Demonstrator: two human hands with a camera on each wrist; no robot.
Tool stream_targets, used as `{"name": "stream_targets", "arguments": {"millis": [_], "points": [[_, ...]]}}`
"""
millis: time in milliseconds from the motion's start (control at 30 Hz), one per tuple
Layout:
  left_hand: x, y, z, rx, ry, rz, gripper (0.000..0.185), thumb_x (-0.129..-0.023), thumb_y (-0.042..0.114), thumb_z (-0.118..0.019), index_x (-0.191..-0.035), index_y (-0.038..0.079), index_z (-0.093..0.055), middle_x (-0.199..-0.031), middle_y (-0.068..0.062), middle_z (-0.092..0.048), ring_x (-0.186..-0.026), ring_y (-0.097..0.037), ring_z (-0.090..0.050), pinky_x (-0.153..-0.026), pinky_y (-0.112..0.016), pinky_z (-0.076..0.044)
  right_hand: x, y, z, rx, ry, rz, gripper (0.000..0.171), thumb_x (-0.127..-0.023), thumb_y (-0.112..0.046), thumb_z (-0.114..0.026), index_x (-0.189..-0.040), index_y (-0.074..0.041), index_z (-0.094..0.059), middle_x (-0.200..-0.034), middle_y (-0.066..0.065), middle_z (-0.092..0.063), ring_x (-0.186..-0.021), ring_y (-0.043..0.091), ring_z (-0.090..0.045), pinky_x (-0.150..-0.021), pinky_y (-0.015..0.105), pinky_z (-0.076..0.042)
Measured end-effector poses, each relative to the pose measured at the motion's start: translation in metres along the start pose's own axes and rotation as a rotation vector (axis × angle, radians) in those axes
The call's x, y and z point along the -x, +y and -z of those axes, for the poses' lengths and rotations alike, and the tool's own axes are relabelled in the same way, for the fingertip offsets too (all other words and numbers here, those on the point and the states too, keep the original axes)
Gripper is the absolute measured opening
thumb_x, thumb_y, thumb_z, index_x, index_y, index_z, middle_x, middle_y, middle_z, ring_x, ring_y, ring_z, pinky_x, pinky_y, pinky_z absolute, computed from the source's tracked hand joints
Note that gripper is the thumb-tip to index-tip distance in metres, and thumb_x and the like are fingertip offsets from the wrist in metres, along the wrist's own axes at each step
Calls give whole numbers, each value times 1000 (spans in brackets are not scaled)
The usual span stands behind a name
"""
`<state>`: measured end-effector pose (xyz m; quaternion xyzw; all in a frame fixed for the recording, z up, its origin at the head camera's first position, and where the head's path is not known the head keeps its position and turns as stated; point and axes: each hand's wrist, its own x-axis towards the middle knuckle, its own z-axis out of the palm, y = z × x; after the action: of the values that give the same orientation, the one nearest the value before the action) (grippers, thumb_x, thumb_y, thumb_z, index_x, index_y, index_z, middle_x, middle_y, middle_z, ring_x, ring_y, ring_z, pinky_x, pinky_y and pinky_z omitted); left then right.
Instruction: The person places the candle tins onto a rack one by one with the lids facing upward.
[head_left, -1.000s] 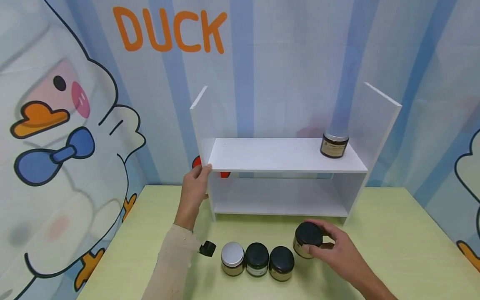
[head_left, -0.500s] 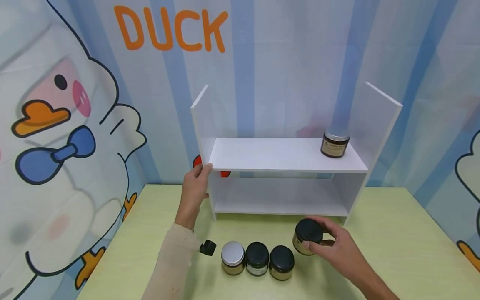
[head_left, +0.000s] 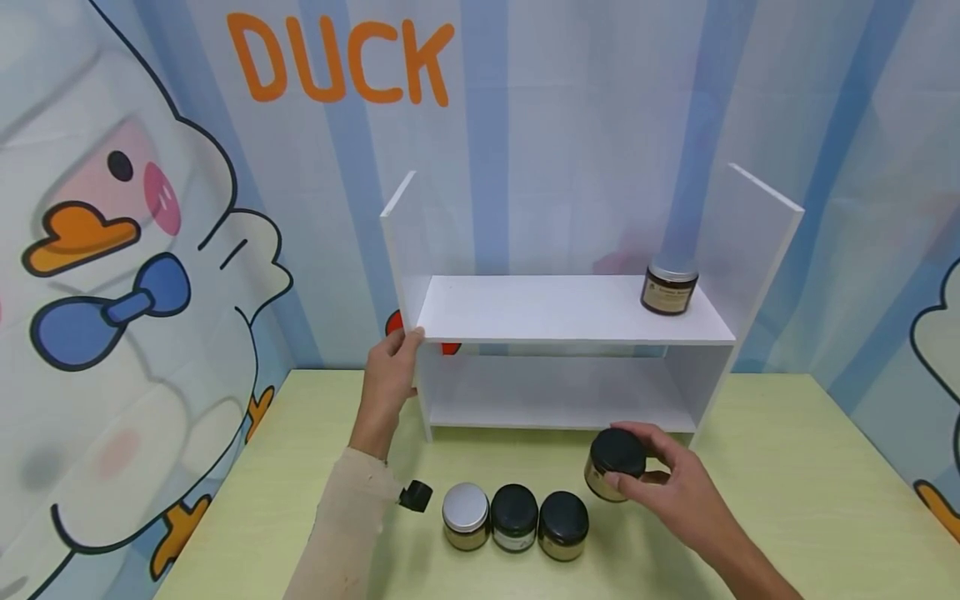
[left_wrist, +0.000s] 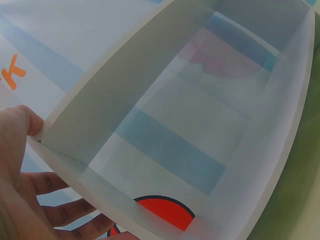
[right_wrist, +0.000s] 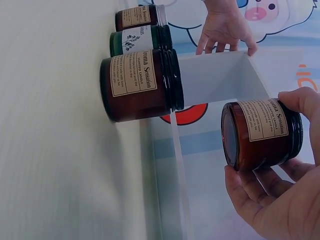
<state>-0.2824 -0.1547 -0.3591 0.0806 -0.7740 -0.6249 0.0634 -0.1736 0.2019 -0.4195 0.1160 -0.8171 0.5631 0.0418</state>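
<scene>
At the far left of the head view we see the duck (head_left: 112, 383) printed on the backdrop (head_left: 585, 100), with orange lettering (head_left: 341, 62) higher up to its right. Next comes a beige sleeve (head_left: 341, 517), beyond which the left grip (head_left: 386, 383) pinches the left side of the white shelf (head_left: 577, 308) at the upper board. The left wrist view gives us what the head view hides: fingers (left_wrist: 67, 214) spread along the side's outer face, and the backdrop showing through the lower compartment's back. By the sleeve's cuff we find a black block (head_left: 416, 497). Then, on the pale green surface (head_left: 247, 500), the silver-lid jar (head_left: 466, 521), green jar (head_left: 514, 521) and amber jar (head_left: 563, 529) stand upright side by side. From the head view we get mostly their lids; the right wrist view adds the middle one's green glass and plant drawing, and "Scented Candle" on the amber jar's label. Further right, the right grip (head_left: 671, 483) clasps the held jar (head_left: 615, 467), black-lidded and roughly upright, in front of the shelf; the right wrist view shows us that it is raised off the surface, and shows its cream label. Rightmost and farther back, only the head view shows us the top jar (head_left: 670, 292), silver-lidded, on the upper board near the shelf's right side.
</scene>
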Motion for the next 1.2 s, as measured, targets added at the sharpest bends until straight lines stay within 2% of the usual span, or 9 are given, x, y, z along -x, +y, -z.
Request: {"name": "stream_targets", "arguments": {"millis": [367,700,1200], "points": [[1,-3,0,-3,3,1,66,-100,59,-50,-153,19,-47,-154,-5,-46,-135,-30,-45,-95,-56,-53,-4,-7,2,14,-10,-22,56,-88,-25,-81,-139,-17,-59,-127,9,-64,-107,15,-61,-83,29,-58],[0,-2,-1,-10,10,3,68,-100,59,-50,-154,19,-45,-154,-5,-46,-135,-30,-46,-95,-55,-53,-11,-15,6,39,4,27,53,-89,-23,-80,-138,-15,-60,-128,10,-64,-109,10,-60,-85,27,-57],[1,0,0,-1,3,-5,66,-100,59,-50,-153,20,-47,-153,-4,-47,-134,-29,-47,-95,-54,-53,-20,-23,10,52,5,39,52,-91,-26,-79,-138,-17,-59,-129,10,-64,-111,13,-60,-86,26,-56]]}}
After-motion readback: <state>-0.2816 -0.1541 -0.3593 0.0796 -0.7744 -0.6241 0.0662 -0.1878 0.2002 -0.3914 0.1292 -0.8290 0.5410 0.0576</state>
